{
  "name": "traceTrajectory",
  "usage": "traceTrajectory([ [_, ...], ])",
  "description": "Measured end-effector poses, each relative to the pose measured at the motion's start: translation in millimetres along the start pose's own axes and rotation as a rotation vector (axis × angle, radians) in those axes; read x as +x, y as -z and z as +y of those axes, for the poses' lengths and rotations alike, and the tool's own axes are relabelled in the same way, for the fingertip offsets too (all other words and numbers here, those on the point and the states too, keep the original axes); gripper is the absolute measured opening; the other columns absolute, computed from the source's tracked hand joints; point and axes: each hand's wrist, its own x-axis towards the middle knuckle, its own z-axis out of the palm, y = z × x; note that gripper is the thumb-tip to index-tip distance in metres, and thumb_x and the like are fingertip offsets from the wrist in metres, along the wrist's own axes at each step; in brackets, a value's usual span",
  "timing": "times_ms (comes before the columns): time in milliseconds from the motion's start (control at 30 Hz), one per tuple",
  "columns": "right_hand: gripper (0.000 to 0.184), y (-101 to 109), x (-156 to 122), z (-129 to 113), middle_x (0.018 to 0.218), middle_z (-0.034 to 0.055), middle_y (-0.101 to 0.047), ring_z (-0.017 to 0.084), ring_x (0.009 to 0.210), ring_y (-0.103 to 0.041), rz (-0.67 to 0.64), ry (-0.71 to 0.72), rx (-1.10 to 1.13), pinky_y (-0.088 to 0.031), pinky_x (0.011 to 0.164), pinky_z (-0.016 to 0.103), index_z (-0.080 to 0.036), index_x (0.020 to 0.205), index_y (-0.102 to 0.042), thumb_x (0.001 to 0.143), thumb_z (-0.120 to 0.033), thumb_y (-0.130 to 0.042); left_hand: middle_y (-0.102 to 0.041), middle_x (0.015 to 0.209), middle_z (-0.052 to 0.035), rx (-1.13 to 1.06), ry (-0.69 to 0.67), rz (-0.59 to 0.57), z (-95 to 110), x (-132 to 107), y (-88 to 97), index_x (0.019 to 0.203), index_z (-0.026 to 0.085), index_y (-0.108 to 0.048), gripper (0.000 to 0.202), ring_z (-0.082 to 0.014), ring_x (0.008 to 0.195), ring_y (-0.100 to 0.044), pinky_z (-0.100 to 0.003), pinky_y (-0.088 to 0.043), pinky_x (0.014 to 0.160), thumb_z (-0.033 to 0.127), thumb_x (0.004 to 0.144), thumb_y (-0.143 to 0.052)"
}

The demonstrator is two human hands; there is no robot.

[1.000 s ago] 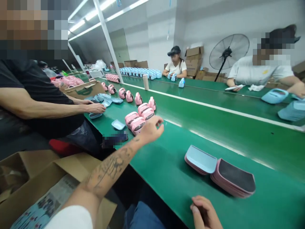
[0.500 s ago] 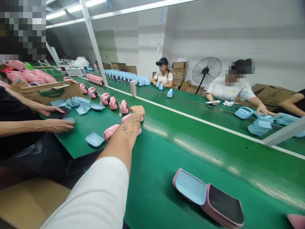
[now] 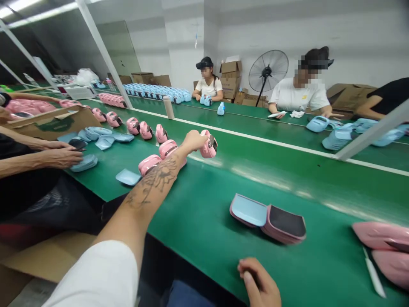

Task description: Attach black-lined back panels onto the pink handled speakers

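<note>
My left hand (image 3: 192,141) stretches far out over the green table and grips a pink plastic housing (image 3: 209,144) with a dark panel. Just under and behind that forearm stand more pink housings (image 3: 150,163), partly hidden by the arm. My right hand (image 3: 260,281) is at the near edge, its fingers loosely curled with a gap to the thumb and nothing seen in it. Beyond it lie two side-by-side stacks of pink trays, one topped by a light blue tray (image 3: 249,209), the other by a black pad (image 3: 287,222).
At right, a white-handled tool (image 3: 373,273) lies beside pink shells (image 3: 383,235). To the left, a co-worker's hands (image 3: 62,154) handle parts near blue trays (image 3: 128,177) and a carton (image 3: 60,123). A beige cylinder (image 3: 168,107) stands near the white strip; other people sit across.
My left hand has moved right and now shows a pink housing in its grip. My right hand has come into view at the bottom. The view has tilted down and shifted right.
</note>
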Motion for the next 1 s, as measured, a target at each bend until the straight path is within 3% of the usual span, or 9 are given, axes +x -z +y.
traceTrajectory([
  [100,0.036,32,13,-10,0.086,0.0070,-0.077,0.022,0.067,-0.072,0.194,-0.046,0.002,-0.062,0.063,0.034,-0.021,0.104,-0.078,0.089,-0.054,-0.077,-0.075,0.081,-0.0064,-0.075,-0.056,0.046,-11,-83,-7.5,0.084,0.016,-0.070,0.027,-0.0216,0.079,-0.070,-0.029,-0.049,0.065,0.037,0.096,-0.059],
  [200,0.038,75,45,-31,0.096,0.0076,-0.074,0.022,0.081,-0.070,0.509,0.069,-0.182,-0.059,0.077,0.036,-0.020,0.113,-0.074,0.091,-0.051,-0.072,-0.076,0.085,-0.0060,-0.131,-0.053,0.086,-34,-168,-23.7,0.087,0.018,-0.069,0.027,-0.0235,0.081,-0.069,-0.031,-0.047,0.065,0.042,0.092,-0.059],
  [300,0.047,114,87,-46,0.104,0.0123,-0.073,0.025,0.090,-0.069,0.405,0.055,-0.434,-0.057,0.083,0.040,-0.017,0.114,-0.075,0.091,-0.056,-0.063,-0.080,0.105,-0.0049,-0.204,-0.037,0.131,-58,-235,-45.6,0.104,0.021,-0.073,0.029,-0.0258,0.095,-0.072,-0.033,-0.052,0.078,0.044,0.089,-0.063],
  [400,0.051,137,126,-49,0.098,0.0115,-0.076,0.024,0.082,-0.067,0.274,-0.005,-0.519,-0.054,0.079,0.040,-0.016,0.112,-0.076,0.089,-0.059,-0.063,-0.079,0.117,-0.0050,-0.205,-0.065,0.151,-72,-277,-66.6,0.109,0.025,-0.074,0.029,-0.0275,0.101,-0.073,-0.036,-0.053,0.085,0.043,0.089,-0.064],
  [533,0.046,148,164,-46,0.086,0.0100,-0.077,0.023,0.075,-0.064,0.131,-0.066,-0.624,-0.047,0.073,0.038,-0.017,0.095,-0.078,0.084,-0.060,-0.066,-0.075,0.124,-0.0081,-0.167,-0.157,0.217,-79,-300,-83.4,0.089,0.024,-0.064,0.022,-0.0284,0.108,-0.072,-0.037,-0.055,0.089,0.047,0.090,-0.065],
  [600,0.043,149,176,-47,0.081,0.0092,-0.077,0.023,0.073,-0.064,0.080,-0.081,-0.656,-0.045,0.070,0.037,-0.018,0.086,-0.077,0.083,-0.060,-0.067,-0.072,0.130,-0.0087,-0.164,-0.177,0.222,-82,-305,-85.9,0.090,0.024,-0.059,0.025,-0.0285,0.112,-0.072,-0.037,-0.056,0.091,0.048,0.089,-0.067],
  [767,0.029,141,185,-55,0.074,0.0064,-0.075,0.023,0.069,-0.063,0.059,-0.088,-0.714,-0.041,0.067,0.036,-0.022,0.076,-0.071,0.083,-0.050,-0.066,-0.066,0.141,-0.0101,-0.174,-0.193,0.007,-95,-302,-79.1,0.137,0.024,-0.057,0.062,-0.0308,0.122,-0.069,-0.042,-0.058,0.100,0.048,0.083,-0.075],
  [900,0.022,133,181,-68,0.075,0.0047,-0.074,0.023,0.071,-0.061,0.118,-0.065,-0.741,-0.039,0.069,0.036,-0.024,0.074,-0.069,0.085,-0.043,-0.064,-0.054,0.159,-0.0143,-0.235,-0.229,-0.225,-111,-291,-71.1,0.165,0.027,-0.036,0.104,-0.0341,0.137,-0.062,-0.045,-0.056,0.111,0.051,0.076,-0.086],
  [1000,0.019,132,179,-79,0.075,0.0045,-0.073,0.023,0.073,-0.060,0.178,-0.036,-0.720,-0.039,0.071,0.037,-0.024,0.074,-0.068,0.083,-0.041,-0.065,-0.041,0.171,-0.0150,-0.302,-0.274,-0.378,-122,-280,-70.7,0.173,0.028,-0.020,0.120,-0.0354,0.151,-0.051,-0.047,-0.047,0.122,0.045,0.074,-0.088],
])
